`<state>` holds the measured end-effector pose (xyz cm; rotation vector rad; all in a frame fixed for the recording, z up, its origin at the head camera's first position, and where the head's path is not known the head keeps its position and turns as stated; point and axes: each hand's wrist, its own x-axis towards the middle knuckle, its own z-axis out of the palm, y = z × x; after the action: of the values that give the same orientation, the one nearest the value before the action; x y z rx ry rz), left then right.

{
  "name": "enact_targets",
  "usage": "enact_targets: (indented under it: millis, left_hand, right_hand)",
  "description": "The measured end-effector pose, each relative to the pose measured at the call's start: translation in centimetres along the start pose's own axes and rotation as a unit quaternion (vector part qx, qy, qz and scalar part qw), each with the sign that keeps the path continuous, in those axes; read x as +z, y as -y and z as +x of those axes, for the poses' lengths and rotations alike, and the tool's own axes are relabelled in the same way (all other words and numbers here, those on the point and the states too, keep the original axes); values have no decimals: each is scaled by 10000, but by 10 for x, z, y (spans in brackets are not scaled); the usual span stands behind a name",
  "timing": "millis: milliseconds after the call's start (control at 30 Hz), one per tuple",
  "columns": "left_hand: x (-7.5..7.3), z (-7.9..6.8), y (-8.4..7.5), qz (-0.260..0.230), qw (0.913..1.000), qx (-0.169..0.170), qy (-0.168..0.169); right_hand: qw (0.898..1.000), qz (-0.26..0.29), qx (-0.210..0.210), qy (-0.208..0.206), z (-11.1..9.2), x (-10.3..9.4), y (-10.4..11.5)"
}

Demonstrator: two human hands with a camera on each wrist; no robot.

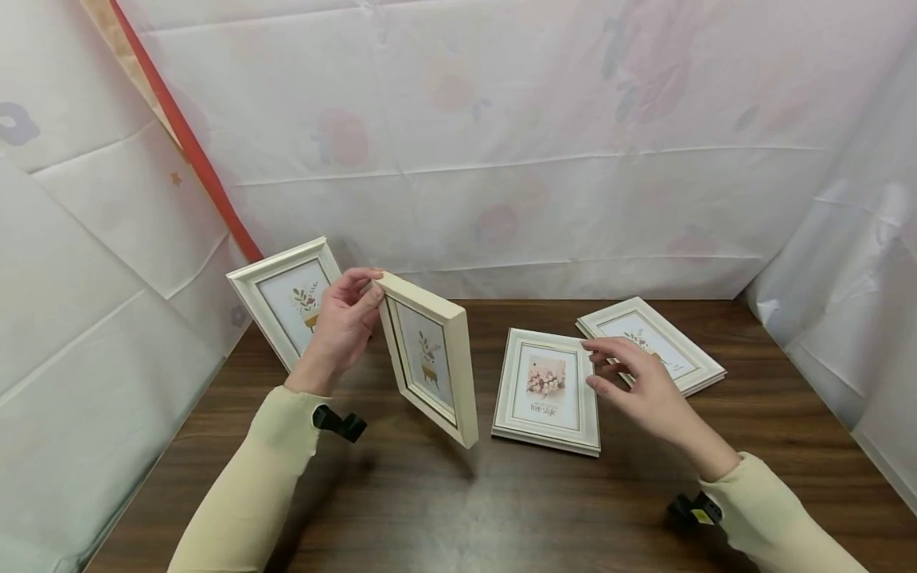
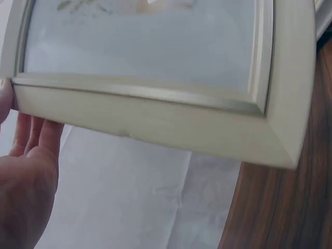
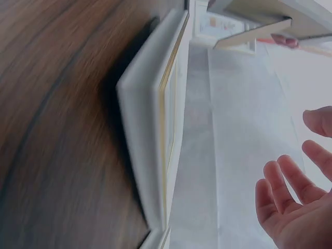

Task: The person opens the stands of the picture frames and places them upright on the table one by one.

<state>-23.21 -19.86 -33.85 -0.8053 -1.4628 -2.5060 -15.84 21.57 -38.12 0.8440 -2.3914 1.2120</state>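
My left hand pinches a cream picture frame by its upper left corner. It is raised upright and turned at an angle, with a plant picture inside. In the left wrist view the held picture frame fills the top, the thumb on its front and fingers behind. My right hand hovers with loosely bent fingers, holding nothing, near the right edge of a flat picture frame marked "free style". In the right wrist view that hand is apart from the lying frame.
Another picture frame stands tilted at the back left, behind my left hand. At the right back, a further picture frame lies on what looks like another. All are on a dark wooden table, with a pale floral sheet behind.
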Motion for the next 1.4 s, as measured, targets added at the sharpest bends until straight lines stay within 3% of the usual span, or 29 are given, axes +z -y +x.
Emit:
enact_targets:
  millis: [400, 733, 1133, 1400]
  left_hand:
    - [-10, 13, -12, 1056, 9906, -439, -744]
    - [-27, 26, -2, 1683, 9707, -797, -1521]
    - [-43, 33, 12, 2081, 9549, -1092, -1814]
    - [-47, 35, 16, 2247, 9480, -1110, -1961]
  right_hand:
    - [9973, -344, 640, -101, -13, -16, -26]
    - [9967, -446, 656, 140, -26, -9, -30]
    - [9945, -12, 897, 546, -29, -1, -16]
    - [9929, -97, 972, 677, -26, 1, -16]
